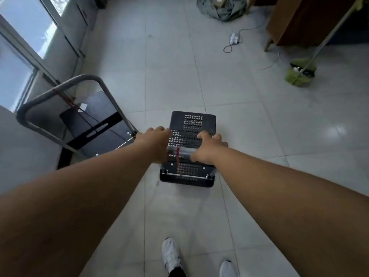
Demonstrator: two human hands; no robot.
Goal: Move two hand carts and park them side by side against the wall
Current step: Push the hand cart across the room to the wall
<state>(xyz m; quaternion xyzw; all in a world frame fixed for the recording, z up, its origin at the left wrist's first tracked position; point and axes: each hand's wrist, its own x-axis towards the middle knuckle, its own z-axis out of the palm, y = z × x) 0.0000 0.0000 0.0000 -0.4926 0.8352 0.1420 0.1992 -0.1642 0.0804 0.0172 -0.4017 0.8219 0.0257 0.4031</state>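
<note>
A small black hand cart (192, 121) with a perforated deck stands on the tiled floor in the middle of the view. My left hand (154, 141) and my right hand (207, 149) both grip its silver handle bar (183, 151), which has a red cord tied around it. A larger hand cart (95, 118) with a dark flat deck and a tall grey tube handle (60, 86) stands to the left, close to the wall under the windows. The two carts are apart, the small one to the right of the big one.
Windows and a low wall (65, 39) run along the left. A power strip with cables (233, 40) lies on the floor ahead. A green dustpan with a broom (300, 73) and a wooden cabinet (303, 21) stand at the right. A grey-green cloth heap (221, 7) lies at the far end.
</note>
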